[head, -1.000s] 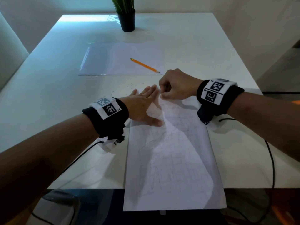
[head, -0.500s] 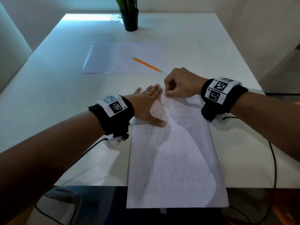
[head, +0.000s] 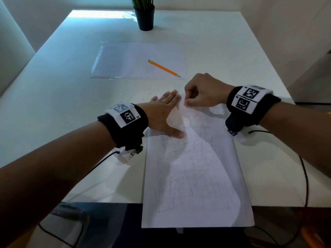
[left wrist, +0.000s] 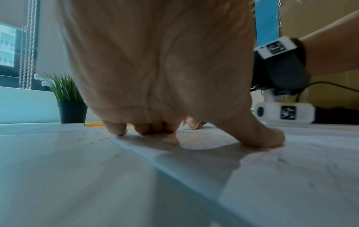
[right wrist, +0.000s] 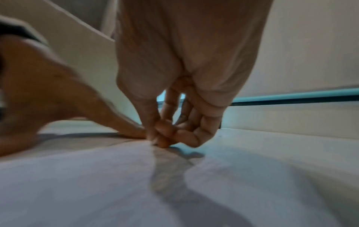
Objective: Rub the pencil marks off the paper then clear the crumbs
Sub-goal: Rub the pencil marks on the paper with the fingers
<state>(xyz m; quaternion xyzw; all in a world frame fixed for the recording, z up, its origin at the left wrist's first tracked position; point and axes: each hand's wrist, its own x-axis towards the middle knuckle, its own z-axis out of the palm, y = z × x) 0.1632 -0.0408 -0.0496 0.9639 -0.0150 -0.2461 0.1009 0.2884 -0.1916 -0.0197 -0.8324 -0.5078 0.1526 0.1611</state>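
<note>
A white paper [head: 195,176] with faint pencil marks lies at the table's near edge and overhangs it. My left hand [head: 164,115] lies flat on its far left corner, fingers straight and thumb spread, and presses it down [left wrist: 258,138]. My right hand [head: 189,101] is curled at the paper's far edge, just right of the left fingertips. Its thumb and fingertips [right wrist: 161,138] pinch a small eraser against the sheet; the eraser is almost wholly hidden. Dark crumbs [head: 148,89] dot the table beyond the left hand.
An orange pencil [head: 163,68] lies on a clear plastic sleeve [head: 125,61] farther back. A black pot with a green plant [head: 144,17] stands at the far edge. Black cables [head: 304,176] run over the table at the right.
My right hand has edged slightly to the right along the paper's far edge. The left hand has stayed pressed on the corner.
</note>
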